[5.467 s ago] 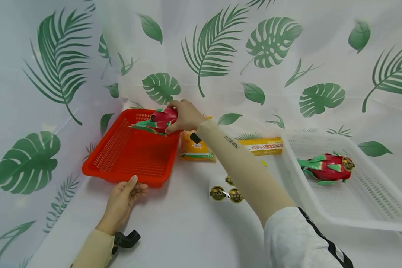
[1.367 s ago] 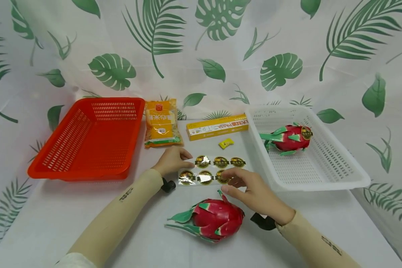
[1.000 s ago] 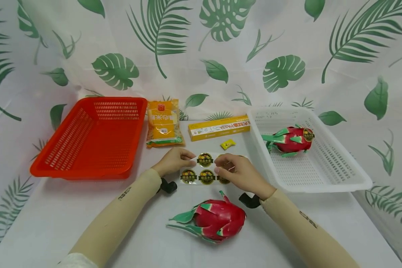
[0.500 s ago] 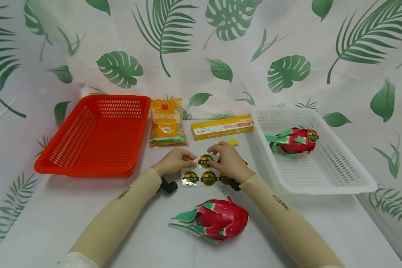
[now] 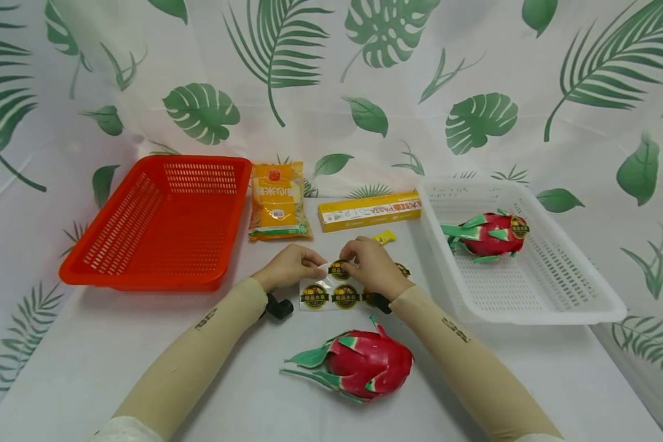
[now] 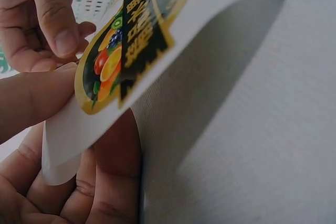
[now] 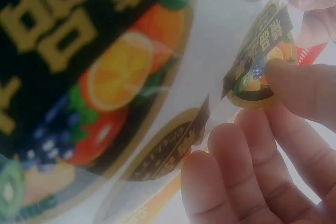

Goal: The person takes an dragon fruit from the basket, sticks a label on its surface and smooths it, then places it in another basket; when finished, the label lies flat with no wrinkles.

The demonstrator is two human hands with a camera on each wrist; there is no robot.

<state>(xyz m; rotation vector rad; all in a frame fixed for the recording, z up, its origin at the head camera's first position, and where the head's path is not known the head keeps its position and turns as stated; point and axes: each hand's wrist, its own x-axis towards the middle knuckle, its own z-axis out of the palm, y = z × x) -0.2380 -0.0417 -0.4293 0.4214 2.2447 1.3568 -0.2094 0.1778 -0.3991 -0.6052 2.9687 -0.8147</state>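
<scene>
"White table [image 5: 243, 380], red basket [image 5: 160, 236] to the left, white basket [image 5: 530, 282] to the right, dragon fruit [image 5: 367, 365] nearest us. And beyond that?"

"The sticker sheet [image 5: 330, 286], between the baskets, its left end raised."

"How does it handle?"

"Light, floppy, slick-faced (it glints) and easily creased, I'd guess; hold it by the bare margin."

"As the left hand [image 5: 290, 267] does?"

"Yes: that one pinches the far-left corner, thumb above, fingers below."

"And the right hand [image 5: 372, 264]?"

"Pinching a round sticker [image 5: 336, 270] in the far row: thumb on its face, fingers behind. Whether it's loose from the sheet, I can't tell."
</scene>
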